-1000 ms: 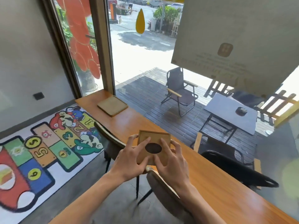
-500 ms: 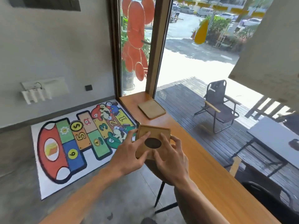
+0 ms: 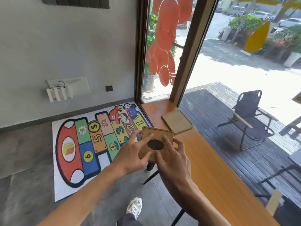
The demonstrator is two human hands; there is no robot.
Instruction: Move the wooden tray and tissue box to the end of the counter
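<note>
A hopscotch floor mat (image 3: 97, 144) is laid on grey concrete against the wall. Red oval decals (image 3: 164, 38) and one yellow decal (image 3: 256, 37) are stuck to the window. A folding chair (image 3: 250, 118) is seen outside on dark decking (image 3: 211, 101)

The tissue box (image 3: 156, 143), gripped by the left hand (image 3: 133, 154) and the right hand (image 3: 172, 159), is now much nearer the far end of the counter (image 3: 211, 168) than a second ago. Its far corner now sits just beside the wooden tray (image 3: 176, 122); earlier the two were well apart. The box now hangs over the counter's left edge, above the floor mat (image 3: 91, 144). A shoe (image 3: 134, 207) has come into view at the bottom.
</note>
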